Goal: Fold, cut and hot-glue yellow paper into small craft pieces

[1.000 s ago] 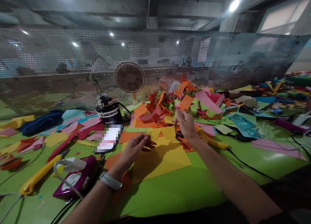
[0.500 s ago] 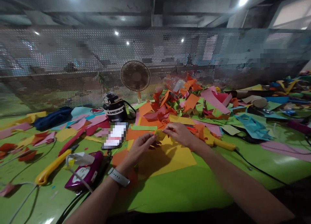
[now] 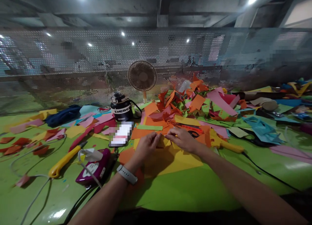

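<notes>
At the centre of the frame, the right hand has come down from the paper heap, where it was raised a second ago, and now meets the left hand over the yellow sheet. Both hands' fingers are pinched nearly shut on a small yellow paper piece between them; it is blurred and mostly hidden, so its shape cannot be told. The yellow sheet lies flat on the green counter. A white watch sits on the left wrist. Left of centre lie a magenta device and a yellow cutter; a small fan stands behind.
</notes>
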Demonstrator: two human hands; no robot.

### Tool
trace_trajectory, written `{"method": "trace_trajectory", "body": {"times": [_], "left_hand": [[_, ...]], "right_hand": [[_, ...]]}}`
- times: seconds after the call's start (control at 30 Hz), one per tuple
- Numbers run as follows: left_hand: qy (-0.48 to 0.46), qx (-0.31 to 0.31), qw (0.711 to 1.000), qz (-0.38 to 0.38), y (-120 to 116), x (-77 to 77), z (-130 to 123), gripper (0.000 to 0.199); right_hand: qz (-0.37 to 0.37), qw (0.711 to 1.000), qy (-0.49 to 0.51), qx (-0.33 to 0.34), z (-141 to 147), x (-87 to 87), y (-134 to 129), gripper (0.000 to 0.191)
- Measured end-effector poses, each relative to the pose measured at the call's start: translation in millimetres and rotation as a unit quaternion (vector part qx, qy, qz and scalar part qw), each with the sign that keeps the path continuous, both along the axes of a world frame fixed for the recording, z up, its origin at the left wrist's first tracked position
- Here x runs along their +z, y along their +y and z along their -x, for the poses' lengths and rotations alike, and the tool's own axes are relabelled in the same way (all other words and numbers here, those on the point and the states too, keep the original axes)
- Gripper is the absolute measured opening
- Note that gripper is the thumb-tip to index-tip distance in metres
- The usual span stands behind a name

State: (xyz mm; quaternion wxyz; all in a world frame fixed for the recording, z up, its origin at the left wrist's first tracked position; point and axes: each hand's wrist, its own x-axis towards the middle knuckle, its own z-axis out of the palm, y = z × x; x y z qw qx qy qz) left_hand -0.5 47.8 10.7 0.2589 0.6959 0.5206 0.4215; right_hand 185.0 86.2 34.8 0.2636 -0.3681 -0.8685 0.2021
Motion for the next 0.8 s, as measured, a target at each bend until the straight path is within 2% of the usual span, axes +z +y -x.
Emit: {"method": "trace_trajectory", "body": {"times": [0.13, 0.23, 0.33, 0.47, 0.6, 0.8], "left_hand": [[-0.143, -0.029, 0.984, 0.101, -4.8, 7.9, -3.6, 0.042], [-0.240, 0.004, 0.960, 0.143, -6.6, 12.1, -4.7, 0.041], [-0.276, 0.028, 0.949, 0.148, -3.1, 11.2, -3.5, 0.038], [-0.279, 0.031, 0.947, 0.156, 1.0, 8.0, -1.7, 0.044], [-0.247, 0.026, 0.957, 0.150, -1.5, 8.2, -1.7, 0.050], [-0.172, -0.071, 0.971, 0.148, 3.4, 1.2, 0.9, 0.050]], "right_hand": [[0.031, 0.999, 0.010, -0.006, -1.3, 0.7, 1.5, 0.023], [0.060, 0.997, 0.048, -0.014, -3.4, 1.0, 3.9, 0.023], [0.069, 0.994, 0.078, -0.022, -5.6, 0.3, 7.3, 0.028], [0.059, 0.992, 0.105, -0.039, -7.5, -2.9, 12.4, 0.035], [0.040, 0.992, 0.106, -0.052, -7.1, -6.0, 14.0, 0.041], [0.017, 0.986, 0.148, -0.078, -5.8, -5.3, 13.8, 0.044]]}}
